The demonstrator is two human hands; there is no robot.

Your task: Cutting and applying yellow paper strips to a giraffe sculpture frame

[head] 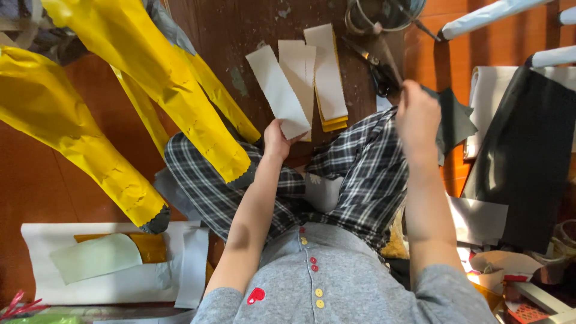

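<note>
Nearest: grey top with coloured buttons (312, 264), plaid trousers (360, 174) over crossed legs, person seated on the floor. Left hand (277, 141) sits above the left knee, grip closed on the lower end of a white paper strip (279, 90) with zigzag-cut edges; the strip angles up and left from the fingers, its bottom corner hidden behind the thumb. Right hand (417, 117) is raised over the right knee, seen from the back, fingers curled; something thin and dark runs up from it, but it's motion-blurred — can't tell what it is or whether the grip is actually closed on it. Just past the left hand, on the dark wooden board (240, 36): more white strips (324, 72) fanned out, one stack showing yellow layers at its lower edge. Scissors (375, 69) lie right of the strips, partly behind the blurred item. Glass bowl (384, 12) at the top edge, cut off. Left: yellow paper tubes (162, 78) with dark ends, cut off at the top and left edges. Lower left: white sheet (108, 264) with a pale green piece on it. Right: black sheet (528, 156) and white rolls, partly out of frame; bottom-right clutter too small to make out.
</note>
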